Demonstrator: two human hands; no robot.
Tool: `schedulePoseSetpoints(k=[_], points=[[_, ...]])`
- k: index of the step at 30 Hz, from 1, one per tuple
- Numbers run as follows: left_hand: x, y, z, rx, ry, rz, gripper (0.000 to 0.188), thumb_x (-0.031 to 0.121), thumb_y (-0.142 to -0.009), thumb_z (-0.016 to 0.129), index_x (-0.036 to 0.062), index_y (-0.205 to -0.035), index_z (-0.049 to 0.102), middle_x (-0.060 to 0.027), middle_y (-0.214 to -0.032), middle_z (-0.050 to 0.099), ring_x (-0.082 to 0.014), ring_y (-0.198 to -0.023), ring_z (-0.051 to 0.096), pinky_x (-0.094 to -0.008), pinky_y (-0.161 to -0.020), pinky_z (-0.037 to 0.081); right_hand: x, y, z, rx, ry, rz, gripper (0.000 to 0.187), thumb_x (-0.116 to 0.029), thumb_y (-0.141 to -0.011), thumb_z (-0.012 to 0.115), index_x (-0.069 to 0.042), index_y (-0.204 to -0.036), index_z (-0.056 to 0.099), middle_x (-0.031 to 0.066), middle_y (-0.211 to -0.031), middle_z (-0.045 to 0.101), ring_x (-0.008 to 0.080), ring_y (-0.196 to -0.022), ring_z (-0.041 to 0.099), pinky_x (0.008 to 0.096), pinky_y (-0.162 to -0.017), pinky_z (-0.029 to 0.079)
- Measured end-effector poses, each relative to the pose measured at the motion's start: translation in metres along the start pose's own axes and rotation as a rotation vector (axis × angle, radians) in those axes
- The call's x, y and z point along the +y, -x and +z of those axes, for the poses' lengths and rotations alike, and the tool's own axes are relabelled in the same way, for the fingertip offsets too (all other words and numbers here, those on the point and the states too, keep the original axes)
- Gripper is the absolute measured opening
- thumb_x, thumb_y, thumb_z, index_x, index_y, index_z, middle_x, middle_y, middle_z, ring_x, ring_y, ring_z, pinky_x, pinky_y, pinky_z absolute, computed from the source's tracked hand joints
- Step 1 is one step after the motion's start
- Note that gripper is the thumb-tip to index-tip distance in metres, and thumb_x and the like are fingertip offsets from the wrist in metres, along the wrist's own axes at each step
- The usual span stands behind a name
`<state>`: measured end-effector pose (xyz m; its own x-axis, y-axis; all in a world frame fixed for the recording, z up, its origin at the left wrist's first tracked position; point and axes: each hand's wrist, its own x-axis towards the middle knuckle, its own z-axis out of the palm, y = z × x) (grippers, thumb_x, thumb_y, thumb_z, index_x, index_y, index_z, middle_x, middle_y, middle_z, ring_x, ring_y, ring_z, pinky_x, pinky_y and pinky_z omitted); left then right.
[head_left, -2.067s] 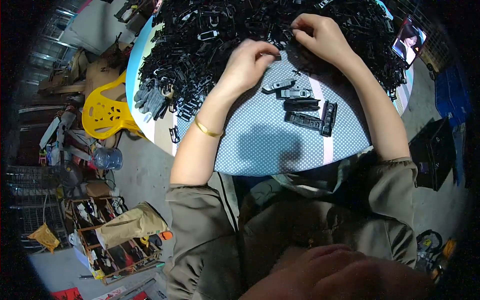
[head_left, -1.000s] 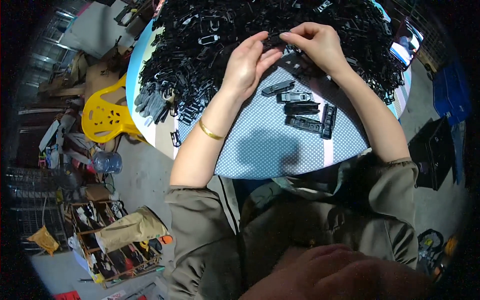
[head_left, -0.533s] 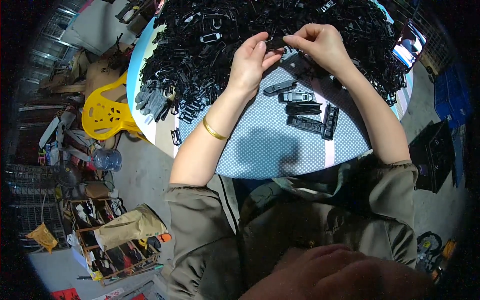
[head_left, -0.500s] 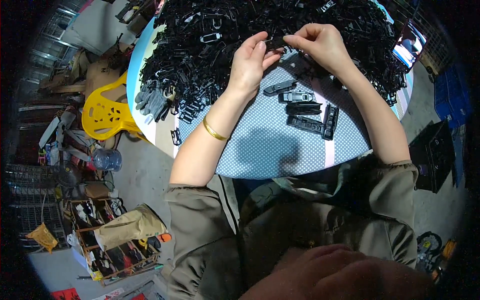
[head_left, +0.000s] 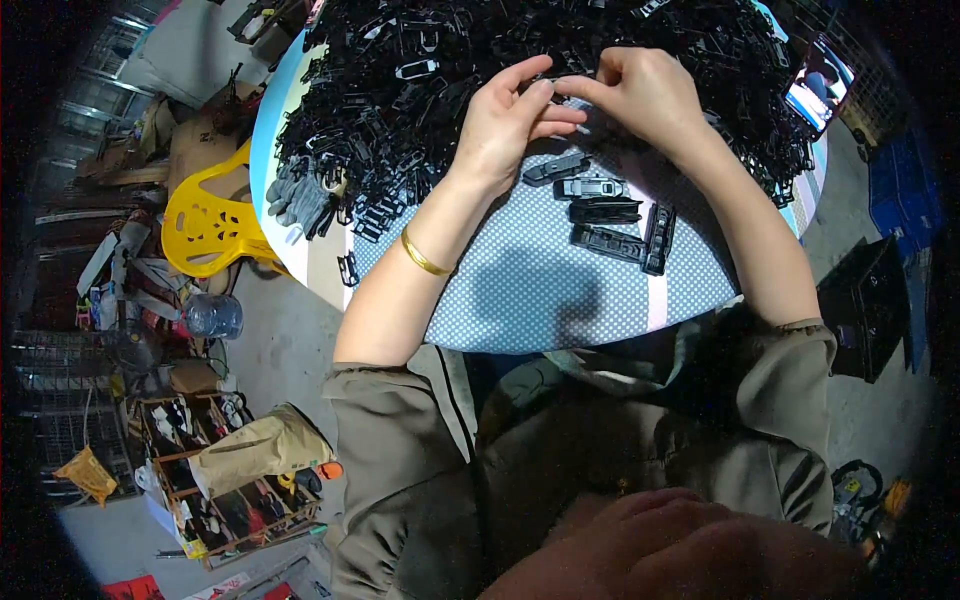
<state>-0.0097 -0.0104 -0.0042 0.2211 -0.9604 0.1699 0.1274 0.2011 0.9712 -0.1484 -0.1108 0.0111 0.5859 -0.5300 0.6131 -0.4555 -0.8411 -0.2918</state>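
Note:
My left hand (head_left: 512, 122) and my right hand (head_left: 648, 98) meet over the near edge of a large heap of black plastic parts (head_left: 390, 125). The tips of my right thumb and index finger come up against my left thumb. Whatever they pinch is dark and small, and it blends into the heap behind. The lower fingers of my left hand stretch out below. Just nearer to me, several assembled black clip-like pieces (head_left: 608, 243) lie on the dotted tablecloth (head_left: 500, 310). One of them (head_left: 590, 188) has a lighter grey top.
Grey gloves (head_left: 300, 198) lie at the table's left side. A phone with a lit screen (head_left: 820, 85) stands at the right edge. A yellow plastic chair (head_left: 212, 228) is to the left, above a shoe rack (head_left: 230, 480). Blue crates (head_left: 905, 190) and a black box (head_left: 868, 310) stand right.
My right hand has shifted slightly left and its fingers have closed up against my left thumb. The dark piece between my hands shows less than before.

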Motion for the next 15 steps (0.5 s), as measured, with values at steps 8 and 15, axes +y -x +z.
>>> schedulePoseSetpoints(k=[8, 15], points=[[0.006, -0.002, -0.01, 0.147, 0.019, -0.068, 0.041, 0.014, -0.091, 0.04, -0.0067, -0.125, 0.03, -0.0221, -0.094, 0.056, -0.0294, -0.084, 0.061, -0.029, -0.071, 0.054, 0.022, -0.001, 0.0, -0.277, 0.245, -0.023, 0.036, -0.041, -0.069, 0.065, -0.005, -0.069, 0.064, 0.0105, -0.062, 0.06, 0.0267, -0.063, 0.059, 0.0351, -0.058, 0.046], [0.004, -0.004, -0.016, 0.241, 0.028, -0.139, 0.036, 0.012, -0.092, 0.034, -0.0083, -0.122, 0.032, -0.0228, -0.101, 0.052, -0.0302, -0.09, 0.059, -0.0319, -0.075, 0.054, 0.016, 0.002, 0.013, -0.105, 0.079, -0.186, 0.013, -0.016, -0.07, 0.059, -0.004, -0.076, 0.062, 0.0113, -0.08, 0.059, 0.0283, -0.077, 0.058, 0.0376, -0.07, 0.047]])
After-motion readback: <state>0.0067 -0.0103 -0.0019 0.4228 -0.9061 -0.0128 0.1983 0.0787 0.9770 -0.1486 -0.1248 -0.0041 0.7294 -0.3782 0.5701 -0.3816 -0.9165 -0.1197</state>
